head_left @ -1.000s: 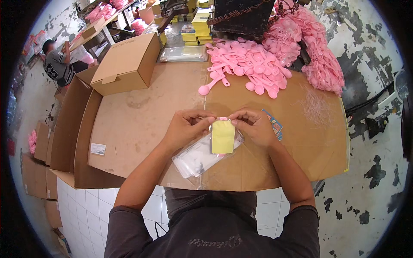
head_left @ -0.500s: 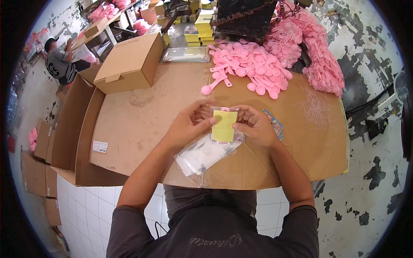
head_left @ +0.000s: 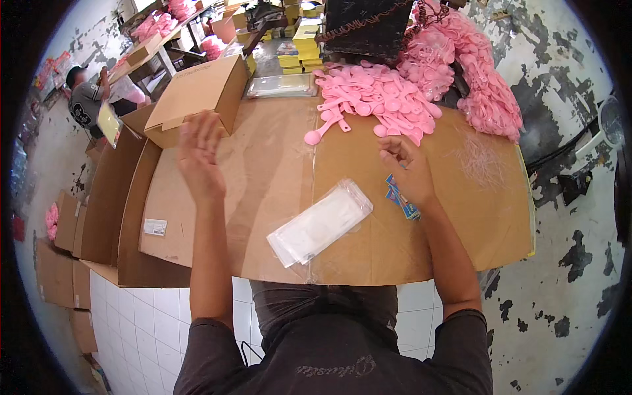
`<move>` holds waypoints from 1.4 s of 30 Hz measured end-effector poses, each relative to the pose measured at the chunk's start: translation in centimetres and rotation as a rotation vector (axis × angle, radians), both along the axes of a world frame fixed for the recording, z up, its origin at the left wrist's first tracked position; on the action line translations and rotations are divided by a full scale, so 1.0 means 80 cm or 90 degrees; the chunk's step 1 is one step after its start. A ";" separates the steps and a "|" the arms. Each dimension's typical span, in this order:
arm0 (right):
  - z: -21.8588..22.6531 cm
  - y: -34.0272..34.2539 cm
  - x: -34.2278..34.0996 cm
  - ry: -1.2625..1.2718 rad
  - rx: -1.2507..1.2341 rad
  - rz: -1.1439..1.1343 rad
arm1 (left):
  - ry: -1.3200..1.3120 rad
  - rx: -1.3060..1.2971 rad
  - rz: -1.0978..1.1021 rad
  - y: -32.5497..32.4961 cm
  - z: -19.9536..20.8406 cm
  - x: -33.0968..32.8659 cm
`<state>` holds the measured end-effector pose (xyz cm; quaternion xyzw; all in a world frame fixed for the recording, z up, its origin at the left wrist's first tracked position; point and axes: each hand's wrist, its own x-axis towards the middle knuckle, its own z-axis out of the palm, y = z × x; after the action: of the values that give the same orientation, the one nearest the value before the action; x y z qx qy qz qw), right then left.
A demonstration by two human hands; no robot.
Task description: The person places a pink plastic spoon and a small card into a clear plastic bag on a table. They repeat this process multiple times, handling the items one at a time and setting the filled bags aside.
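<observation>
My left hand [head_left: 202,157] is raised over the left part of the table, fingers stretched out and holding nothing, slightly blurred. Left of it, a clear packet with a yellow card [head_left: 108,124] hangs in the air above the open carton [head_left: 128,191], apart from my hand. My right hand [head_left: 409,168] is just short of the pile of pink measuring spoons [head_left: 368,92], its fingers loosely bent and apart with nothing seen in them. Small blue printed cards [head_left: 401,201] lie partly under the right wrist. A stack of clear plastic bags [head_left: 320,222] lies in front of me.
A closed cardboard box [head_left: 197,95] stands at the back left. Clear bags [head_left: 282,86] and yellow card stacks [head_left: 306,43] sit behind the table. Bagged pink spoons [head_left: 490,85] hang at the back right, near loose thin strands [head_left: 480,161]. A person [head_left: 85,99] sits far left.
The packet with the yellow card has left my hands and flown left over the carton. My left hand swung left and opened; my right hand moved right and forward, toward the spoons.
</observation>
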<state>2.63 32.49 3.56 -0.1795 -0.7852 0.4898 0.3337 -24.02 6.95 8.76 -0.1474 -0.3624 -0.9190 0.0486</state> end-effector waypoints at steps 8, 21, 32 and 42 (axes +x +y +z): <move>0.059 0.050 0.078 -0.364 0.262 0.026 | 0.463 -0.787 -0.365 0.041 -0.063 0.104; 0.042 0.073 0.092 -0.366 0.085 0.021 | 0.424 -0.754 -0.362 0.044 -0.066 0.113; 0.060 0.050 0.081 -0.262 0.133 0.055 | 0.458 -0.621 -0.530 0.039 -0.068 0.111; 0.041 0.008 0.046 -0.157 -0.017 0.212 | 0.386 -0.520 -0.817 0.035 -0.064 0.104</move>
<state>6.31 33.09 6.81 -0.1102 -0.8324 0.5229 0.1468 -15.69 9.74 3.61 -0.5747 -0.4844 -0.4837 -0.4485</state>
